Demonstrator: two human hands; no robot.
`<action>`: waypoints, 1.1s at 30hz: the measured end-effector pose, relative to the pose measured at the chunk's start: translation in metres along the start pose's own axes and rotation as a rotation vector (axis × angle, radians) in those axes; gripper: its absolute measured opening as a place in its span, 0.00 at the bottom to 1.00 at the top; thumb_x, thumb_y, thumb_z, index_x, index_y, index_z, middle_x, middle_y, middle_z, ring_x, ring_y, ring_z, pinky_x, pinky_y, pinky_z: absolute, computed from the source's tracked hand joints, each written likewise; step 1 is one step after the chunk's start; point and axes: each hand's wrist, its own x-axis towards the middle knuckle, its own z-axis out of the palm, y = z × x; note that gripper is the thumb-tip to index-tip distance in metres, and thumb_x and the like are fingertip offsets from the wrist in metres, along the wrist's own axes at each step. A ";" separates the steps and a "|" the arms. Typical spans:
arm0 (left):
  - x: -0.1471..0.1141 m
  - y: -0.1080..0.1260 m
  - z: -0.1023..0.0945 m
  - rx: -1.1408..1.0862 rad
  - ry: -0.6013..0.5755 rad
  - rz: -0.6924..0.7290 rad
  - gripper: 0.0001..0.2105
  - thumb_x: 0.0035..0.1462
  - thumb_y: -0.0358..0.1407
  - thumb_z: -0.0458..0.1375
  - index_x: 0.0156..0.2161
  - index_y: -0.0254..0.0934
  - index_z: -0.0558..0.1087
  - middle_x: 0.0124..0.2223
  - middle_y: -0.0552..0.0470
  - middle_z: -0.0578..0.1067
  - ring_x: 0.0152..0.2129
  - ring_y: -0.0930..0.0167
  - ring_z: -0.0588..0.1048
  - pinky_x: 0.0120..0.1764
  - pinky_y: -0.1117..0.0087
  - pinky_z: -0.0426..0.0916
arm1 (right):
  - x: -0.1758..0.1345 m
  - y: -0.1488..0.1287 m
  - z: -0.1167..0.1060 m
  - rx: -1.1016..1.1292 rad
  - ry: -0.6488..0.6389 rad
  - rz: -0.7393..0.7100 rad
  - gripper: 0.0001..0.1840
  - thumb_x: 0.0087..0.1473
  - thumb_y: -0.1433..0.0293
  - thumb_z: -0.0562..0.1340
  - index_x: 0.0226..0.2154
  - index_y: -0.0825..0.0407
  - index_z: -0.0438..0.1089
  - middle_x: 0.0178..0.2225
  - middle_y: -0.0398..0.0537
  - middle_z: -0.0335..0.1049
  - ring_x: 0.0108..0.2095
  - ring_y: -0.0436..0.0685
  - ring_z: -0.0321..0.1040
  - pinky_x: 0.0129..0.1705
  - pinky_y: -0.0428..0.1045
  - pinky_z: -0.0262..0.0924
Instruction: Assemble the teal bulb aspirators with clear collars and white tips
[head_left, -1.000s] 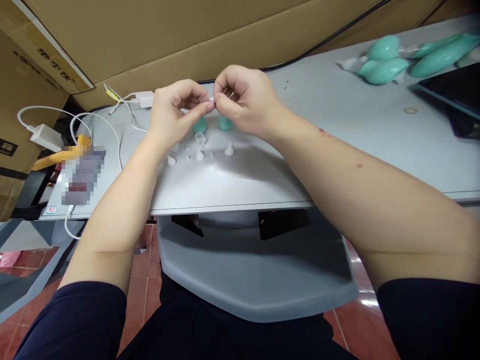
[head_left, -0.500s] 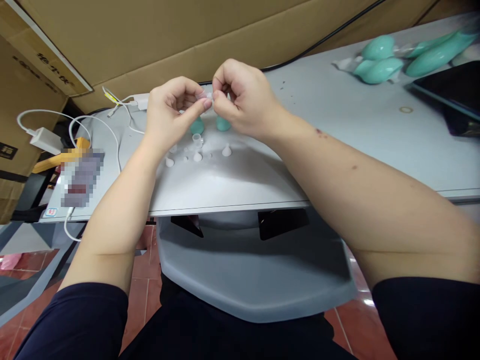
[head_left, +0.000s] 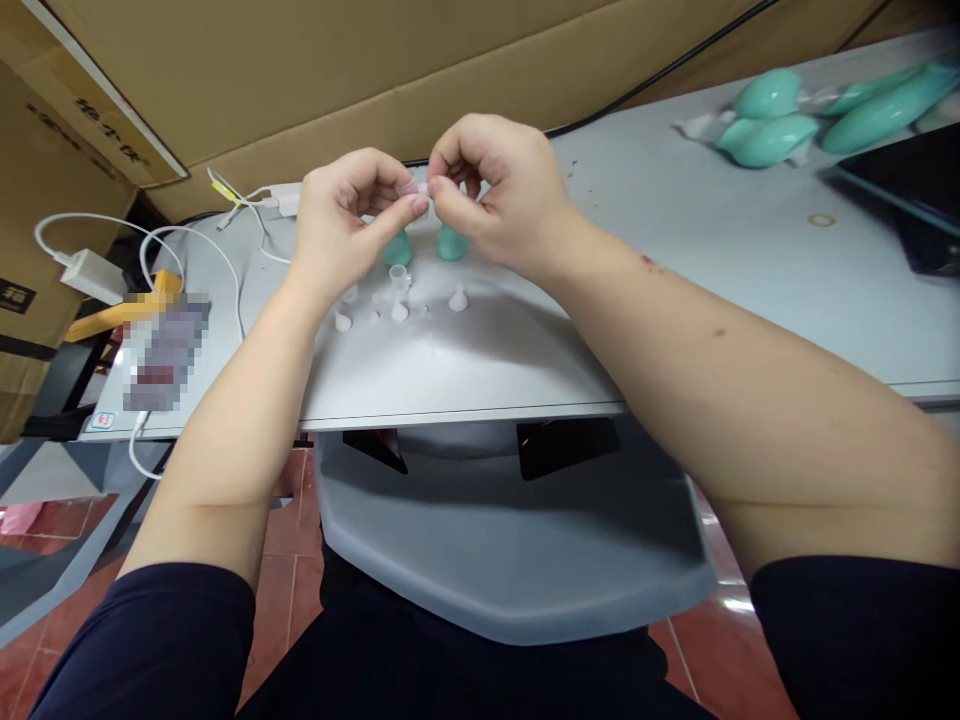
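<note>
My left hand [head_left: 345, 205] pinches a small clear plastic piece [head_left: 410, 187] between thumb and fingers. The fingertips of my right hand [head_left: 495, 185] are closed on the other end of that same piece. Beneath the hands stand two teal objects [head_left: 451, 243], their tops hidden by my fingers. Nearer to me on the table lie a small clear cup [head_left: 400, 279], several white cone-shaped pieces [head_left: 458, 298] and some tiny bits too small to name.
On the grey table [head_left: 525, 375], teal rounded items in clear wrap [head_left: 769, 135] lie back right, beside a dark flat device [head_left: 907, 185]. At left are a blurred-out phone [head_left: 169, 350], a white charger [head_left: 94, 277] and cables. Cardboard [head_left: 315, 70] rises behind.
The view has shifted slightly, so the table items sit a little further right. My hands keep hold of the clear plastic piece, with hardly any change in the grip.
</note>
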 end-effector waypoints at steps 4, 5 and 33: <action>-0.002 -0.001 0.000 -0.040 0.004 0.016 0.08 0.65 0.46 0.69 0.38 0.47 0.79 0.40 0.48 0.85 0.35 0.61 0.82 0.39 0.58 0.80 | 0.003 -0.002 0.001 -0.090 -0.050 -0.052 0.26 0.72 0.47 0.60 0.67 0.32 0.69 0.60 0.53 0.77 0.66 0.78 0.64 0.58 0.65 0.68; -0.002 -0.001 0.000 -0.045 0.002 0.017 0.08 0.65 0.46 0.69 0.39 0.48 0.79 0.40 0.49 0.85 0.35 0.62 0.82 0.39 0.58 0.80 | 0.003 -0.003 0.000 -0.116 -0.045 -0.081 0.26 0.72 0.49 0.58 0.68 0.33 0.69 0.62 0.53 0.75 0.65 0.77 0.64 0.60 0.65 0.67; -0.006 0.025 -0.017 -0.087 -0.444 0.210 0.20 0.69 0.67 0.68 0.49 0.56 0.80 0.36 0.55 0.84 0.52 0.61 0.79 0.49 0.51 0.76 | 0.000 0.000 -0.007 -0.020 -0.023 -0.085 0.43 0.69 0.30 0.56 0.75 0.31 0.71 0.57 0.51 0.83 0.66 0.79 0.69 0.57 0.67 0.69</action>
